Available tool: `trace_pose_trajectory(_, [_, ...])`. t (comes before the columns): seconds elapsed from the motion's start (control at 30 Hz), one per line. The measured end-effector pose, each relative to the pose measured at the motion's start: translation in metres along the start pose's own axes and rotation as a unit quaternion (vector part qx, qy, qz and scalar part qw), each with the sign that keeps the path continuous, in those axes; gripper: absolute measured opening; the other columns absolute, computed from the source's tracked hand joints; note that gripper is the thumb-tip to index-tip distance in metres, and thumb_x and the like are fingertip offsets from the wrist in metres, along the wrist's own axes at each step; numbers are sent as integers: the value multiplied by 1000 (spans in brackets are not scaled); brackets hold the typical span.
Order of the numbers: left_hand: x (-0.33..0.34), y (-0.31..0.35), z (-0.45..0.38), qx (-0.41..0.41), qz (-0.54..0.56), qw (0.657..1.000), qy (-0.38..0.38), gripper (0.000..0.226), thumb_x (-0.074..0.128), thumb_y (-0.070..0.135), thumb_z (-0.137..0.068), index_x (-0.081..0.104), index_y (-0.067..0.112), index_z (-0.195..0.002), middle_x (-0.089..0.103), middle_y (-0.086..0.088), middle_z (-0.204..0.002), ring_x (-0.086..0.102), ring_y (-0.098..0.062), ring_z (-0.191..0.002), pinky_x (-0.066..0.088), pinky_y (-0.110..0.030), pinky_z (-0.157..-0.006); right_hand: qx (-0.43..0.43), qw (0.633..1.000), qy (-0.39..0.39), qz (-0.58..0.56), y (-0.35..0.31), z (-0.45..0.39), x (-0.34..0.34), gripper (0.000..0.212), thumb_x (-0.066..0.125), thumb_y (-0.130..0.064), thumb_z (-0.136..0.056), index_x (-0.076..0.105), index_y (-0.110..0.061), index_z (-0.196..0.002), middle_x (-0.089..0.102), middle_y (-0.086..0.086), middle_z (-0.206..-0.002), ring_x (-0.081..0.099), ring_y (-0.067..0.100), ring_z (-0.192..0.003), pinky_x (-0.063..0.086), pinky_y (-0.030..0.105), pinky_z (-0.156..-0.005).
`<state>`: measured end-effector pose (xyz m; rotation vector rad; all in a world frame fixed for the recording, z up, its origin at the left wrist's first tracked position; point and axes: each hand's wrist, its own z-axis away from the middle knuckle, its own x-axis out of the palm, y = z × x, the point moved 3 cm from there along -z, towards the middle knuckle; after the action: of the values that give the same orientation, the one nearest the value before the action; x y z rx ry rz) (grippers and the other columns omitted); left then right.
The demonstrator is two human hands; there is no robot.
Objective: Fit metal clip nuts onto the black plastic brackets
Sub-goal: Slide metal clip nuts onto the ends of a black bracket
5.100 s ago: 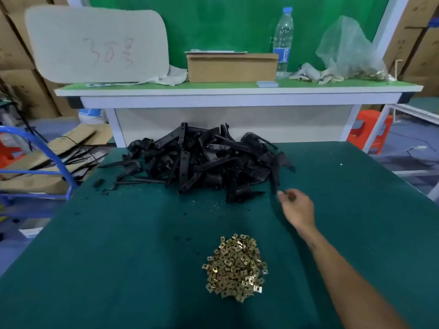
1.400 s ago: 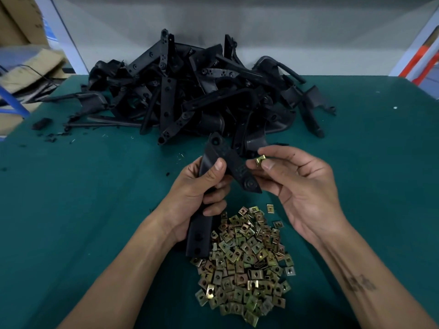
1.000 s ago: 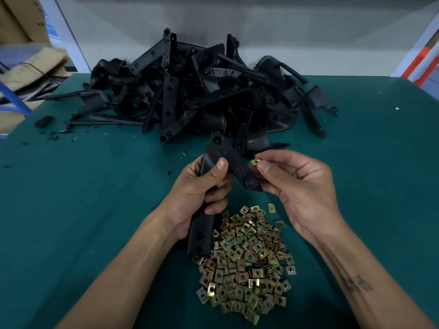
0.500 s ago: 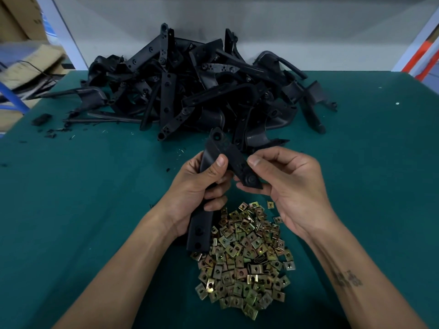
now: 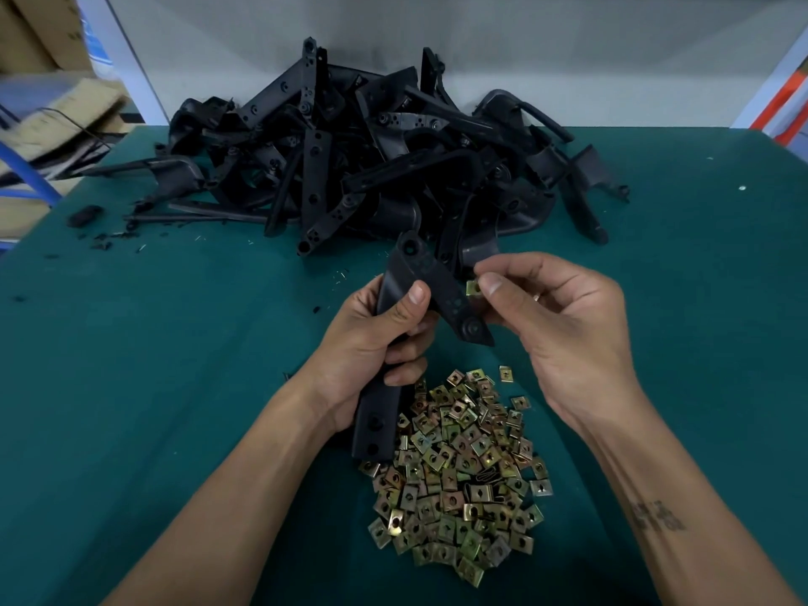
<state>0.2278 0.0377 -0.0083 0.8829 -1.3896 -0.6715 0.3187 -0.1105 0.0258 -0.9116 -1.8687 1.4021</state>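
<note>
Gripping a black plastic bracket [image 5: 409,338] around its middle, the left hand [image 5: 371,347] had its fingers curled round the part and its thumb pressed across the front face. The bracket was bent: its long lower leg ran down past the palm toward the desk [image 5: 131,387], ending just beside the near pile, while its short upper arm angled down to the right, with a round hole at the top corner and another near the tip.

The right hand [image 5: 564,330] pinched a single brass-coloured clip nut [image 5: 473,289] between thumb and forefinger, the other fingers loosely curled behind. The nut sat right at the edge of the bracket's upper arm; whether it had slid onto the plastic or only touched it could not be told.

Below both hands, a heap of clip nuts [image 5: 459,474] lay on the green desk surface, a few strays just beside its upper right edge. Beyond the hands, at the far side of the desk, a large pile of black brackets [image 5: 358,168] lay tangled together, with small black fragments [image 5: 100,242] scattered to its left. Cardboard [image 5: 57,115] showed past the desk's far left corner.
</note>
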Motion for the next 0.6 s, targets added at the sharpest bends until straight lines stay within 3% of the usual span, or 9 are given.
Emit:
trace_pose_trajectory(0.27, [2, 1, 0, -5, -10, 1000, 14, 22, 68, 32, -88, 53, 19, -81, 38, 4, -69, 26, -6, -49, 25, -17, -37, -71, 986, -13, 153, -10, 3, 1, 27, 71, -2, -92, 70, -29, -95, 73, -11, -89, 69, 6, -83, 51, 14, -75])
trace_pose_trajectory(0.43, [3, -1, -1, -8, -12, 1000, 14, 24, 69, 32, -87, 50, 18, -81, 38, 3, -68, 26, -6, -49, 25, -17, -37, -83, 982, -20, 169, -14, 3, 2, 28, 69, -2, -93, 68, -29, -99, 73, -8, -88, 67, 6, -80, 51, 14, -73])
trace_pose_trajectory(0.6, [5, -1, -1, -10, -20, 1000, 4, 23, 71, 32, -88, 55, 19, -80, 38, 3, -69, 28, -6, -48, 26, -17, -37, -68, 973, -95, 200, -22, -4, 4, 31, 66, 5, -93, 67, -26, -96, 71, -11, -82, 66, 4, -78, 49, 14, -70])
